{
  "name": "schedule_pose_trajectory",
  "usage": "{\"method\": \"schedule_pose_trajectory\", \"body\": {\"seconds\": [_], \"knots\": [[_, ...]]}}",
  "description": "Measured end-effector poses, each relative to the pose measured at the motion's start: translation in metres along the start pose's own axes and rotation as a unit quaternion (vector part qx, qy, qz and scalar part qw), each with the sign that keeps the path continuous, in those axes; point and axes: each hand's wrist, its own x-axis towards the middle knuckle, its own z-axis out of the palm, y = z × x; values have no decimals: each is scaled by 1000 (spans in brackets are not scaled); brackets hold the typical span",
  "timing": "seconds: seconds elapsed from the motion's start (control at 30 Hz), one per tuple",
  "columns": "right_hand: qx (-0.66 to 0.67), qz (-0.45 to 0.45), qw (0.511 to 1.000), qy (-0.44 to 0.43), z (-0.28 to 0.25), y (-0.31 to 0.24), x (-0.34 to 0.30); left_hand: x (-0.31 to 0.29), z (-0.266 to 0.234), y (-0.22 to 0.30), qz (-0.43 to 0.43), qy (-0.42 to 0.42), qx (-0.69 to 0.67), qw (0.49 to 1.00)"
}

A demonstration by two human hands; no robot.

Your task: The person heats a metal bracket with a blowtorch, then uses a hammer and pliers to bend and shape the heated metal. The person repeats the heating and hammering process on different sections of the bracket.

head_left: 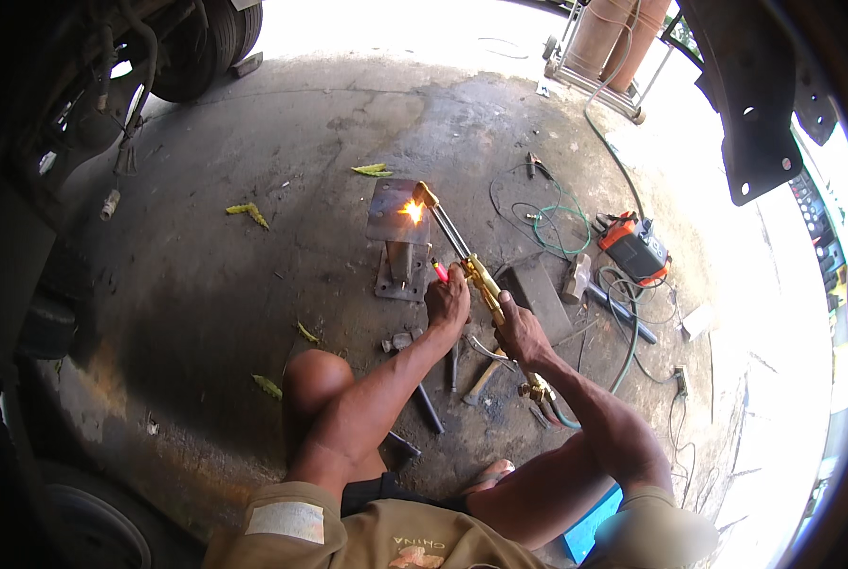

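Glossy brass torch (pixel 471 266), dull rusty steel plate (pixel 393 211), rough stained concrete floor (pixel 253 284).

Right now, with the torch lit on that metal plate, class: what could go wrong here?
1. Sparks at the plate may hit the bare knee close by.
2. Both hands grip the torch without gloves; burns seem likely.
3. Hoses and cables lie on the floor near the flame.

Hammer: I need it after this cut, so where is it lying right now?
In the head view the hammer lies on the concrete right of the right hand, between the dark steel block and the orange welder.
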Motion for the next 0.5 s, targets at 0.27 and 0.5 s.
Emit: {"method": "schedule_pose_trajectory", "body": {"seconds": [0.27,0.5], "knots": [[-6,9,1000,-10,-2,4,3,4,1,-6,20,-9,-11,1000],[0,2,1000,-12,-1,6,4,10,4,-12,13,11,-6,1000]]}}
